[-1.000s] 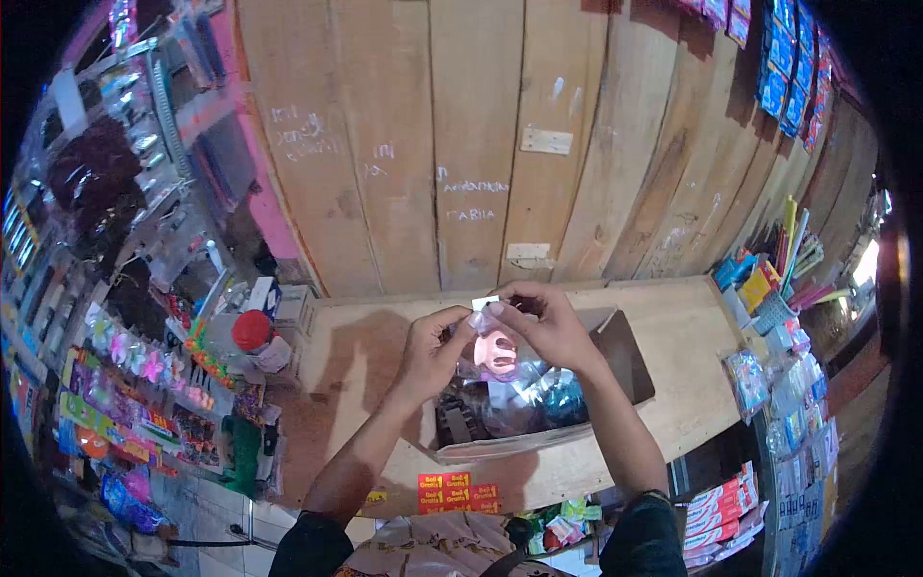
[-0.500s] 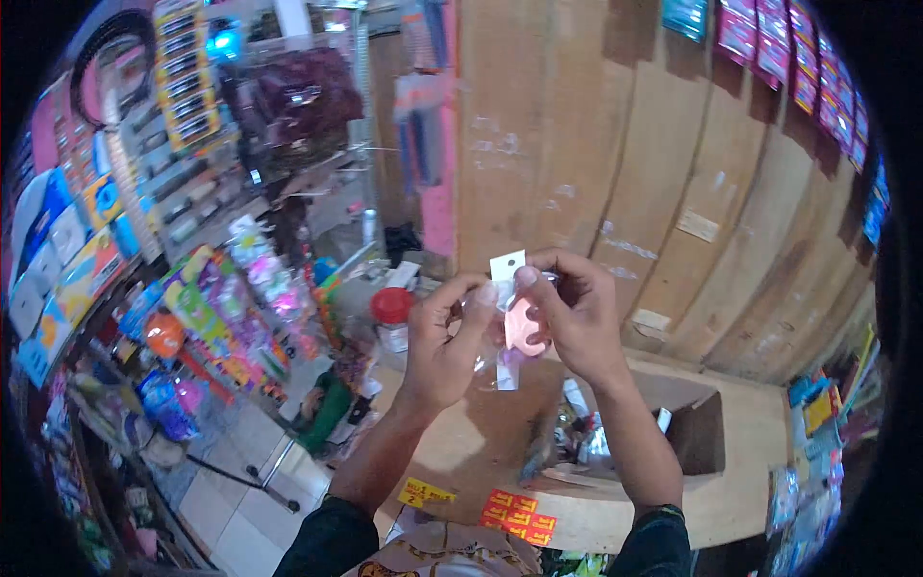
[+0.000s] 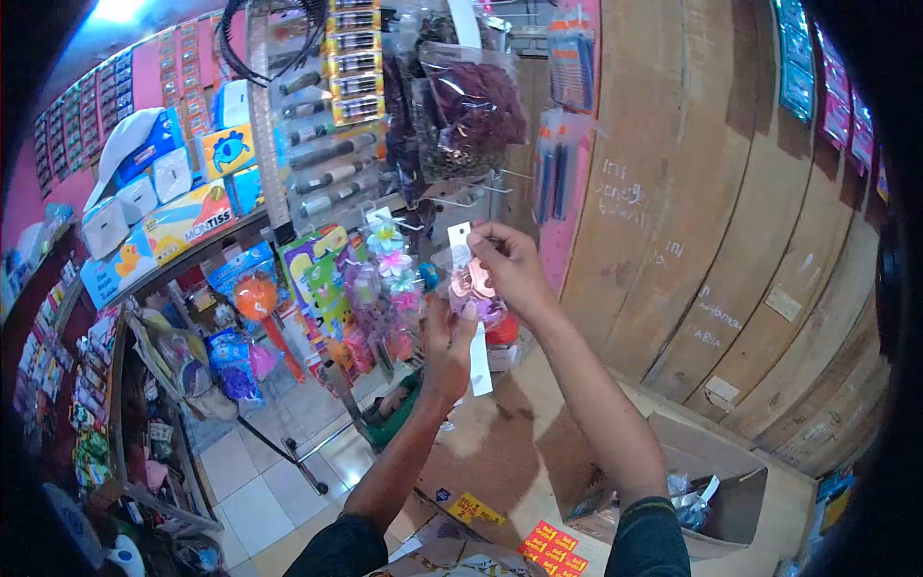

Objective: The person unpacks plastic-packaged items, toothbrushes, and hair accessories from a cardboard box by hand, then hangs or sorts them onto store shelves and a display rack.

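My right hand [image 3: 510, 267] pinches the top of a clear plastic packet with a pink hair clip [image 3: 472, 282] inside, next to its white header card [image 3: 460, 238]. My left hand [image 3: 448, 351] holds the packet from below, fingers on its lower part, where a white paper strip [image 3: 480, 361] hangs down. Both hands are raised in front of a display rack [image 3: 385, 279] hung with colourful packaged hair accessories. Bare metal hooks [image 3: 481, 192] stick out of the rack just above the packet.
A cardboard box [image 3: 711, 490] holding more packets sits on the wooden counter [image 3: 510, 433] at the lower right. A red-lidded jar [image 3: 500, 337] stands behind my hands. A wooden plank wall [image 3: 731, 212] fills the right; shelves of boxed goods [image 3: 163, 202] line the left.
My view has swung left from the box to the display rack. Both hands have lifted the packet up and away from the box toward the rack's hooks.
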Available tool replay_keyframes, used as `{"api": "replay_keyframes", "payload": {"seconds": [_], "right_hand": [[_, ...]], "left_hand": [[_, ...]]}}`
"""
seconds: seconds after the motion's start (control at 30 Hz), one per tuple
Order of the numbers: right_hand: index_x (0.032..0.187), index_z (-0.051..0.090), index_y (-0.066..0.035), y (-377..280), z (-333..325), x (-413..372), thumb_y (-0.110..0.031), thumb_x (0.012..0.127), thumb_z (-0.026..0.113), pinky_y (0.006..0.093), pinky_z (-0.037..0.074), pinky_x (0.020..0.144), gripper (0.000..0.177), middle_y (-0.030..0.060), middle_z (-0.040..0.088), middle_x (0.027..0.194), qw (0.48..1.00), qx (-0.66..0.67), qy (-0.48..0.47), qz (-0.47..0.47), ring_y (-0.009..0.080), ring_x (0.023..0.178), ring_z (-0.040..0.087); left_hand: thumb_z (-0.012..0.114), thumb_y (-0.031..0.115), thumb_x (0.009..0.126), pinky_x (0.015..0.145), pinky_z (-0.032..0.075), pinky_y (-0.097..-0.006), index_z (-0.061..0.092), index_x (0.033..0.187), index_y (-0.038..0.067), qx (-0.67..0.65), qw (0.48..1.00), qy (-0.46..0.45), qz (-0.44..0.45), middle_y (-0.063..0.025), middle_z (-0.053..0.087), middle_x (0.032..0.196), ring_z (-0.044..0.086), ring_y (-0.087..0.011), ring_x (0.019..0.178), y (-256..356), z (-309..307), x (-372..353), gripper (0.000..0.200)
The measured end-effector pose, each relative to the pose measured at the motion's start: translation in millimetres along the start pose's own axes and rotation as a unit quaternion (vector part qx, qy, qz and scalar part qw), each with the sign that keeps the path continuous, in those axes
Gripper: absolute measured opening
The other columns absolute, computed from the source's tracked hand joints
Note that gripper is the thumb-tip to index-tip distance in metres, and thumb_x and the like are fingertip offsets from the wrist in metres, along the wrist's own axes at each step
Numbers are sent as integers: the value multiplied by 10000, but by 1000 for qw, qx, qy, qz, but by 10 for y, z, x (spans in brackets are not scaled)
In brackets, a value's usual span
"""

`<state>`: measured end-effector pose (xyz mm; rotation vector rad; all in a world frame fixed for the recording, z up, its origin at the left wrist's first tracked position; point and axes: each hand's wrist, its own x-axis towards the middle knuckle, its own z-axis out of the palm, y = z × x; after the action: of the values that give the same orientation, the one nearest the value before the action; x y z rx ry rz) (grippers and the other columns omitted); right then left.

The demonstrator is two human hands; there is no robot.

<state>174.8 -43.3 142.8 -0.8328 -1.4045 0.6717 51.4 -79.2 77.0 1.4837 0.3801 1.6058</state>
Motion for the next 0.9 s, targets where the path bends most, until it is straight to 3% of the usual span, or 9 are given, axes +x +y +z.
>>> {"api": "replay_keyframes", "payload": {"seconds": [0.17,0.33,0.47,0.57,0.67,0.77,0.9], "right_hand": [[914,654,-44,158,260,205,-176,907,629,193,393,529,134,-34,544,743,998,9,-2,64,37,646,486],[957,670,-42,330,394,360,-182,905,617,207,413,543,159,-15,571,765,998,11,-10,66,59,663,510],[931,668,-13,432,445,421,-119,902,591,233,434,538,135,11,590,755,996,18,17,83,75,619,522],[932,670,-20,516,447,451,-120,898,597,229,424,537,128,11,591,762,996,29,4,87,71,631,515],[933,667,-21,573,466,494,-119,895,602,225,414,535,123,7,582,763,995,11,-10,99,69,643,509],[931,662,-17,644,498,534,-125,894,605,224,403,527,128,3,575,753,996,22,-15,82,66,627,501],[939,660,-83,710,525,599,-192,907,606,190,374,535,126,-35,562,762,995,24,-47,90,41,658,496]], "left_hand": [[499,173,983,1035,347,-335,434,1317,-9,27,998,48,-34,-115,540,1266,491,-192,1190,-100,-295,149,386],[492,224,996,984,358,-319,454,1284,-18,-16,999,33,-8,-130,561,1229,506,-189,1128,-271,-441,289,378],[501,256,993,975,366,-330,448,1275,-27,15,998,42,-34,-143,564,1222,517,-211,1112,-348,-504,321,403],[504,265,990,982,368,-341,435,1282,-28,89,994,34,-47,-154,562,1220,518,-233,1124,-345,-571,319,419],[511,276,985,1003,361,-349,416,1303,-21,46,997,33,-46,-165,551,1233,511,-248,1153,-451,-605,314,445],[529,286,975,1011,360,-353,418,1287,-14,103,992,36,-61,-167,545,1231,511,-247,1149,-542,-675,283,447],[571,266,955,974,386,-343,436,1233,2,107,987,88,-76,-136,551,1184,522,-217,1101,-639,-672,181,406]]}}
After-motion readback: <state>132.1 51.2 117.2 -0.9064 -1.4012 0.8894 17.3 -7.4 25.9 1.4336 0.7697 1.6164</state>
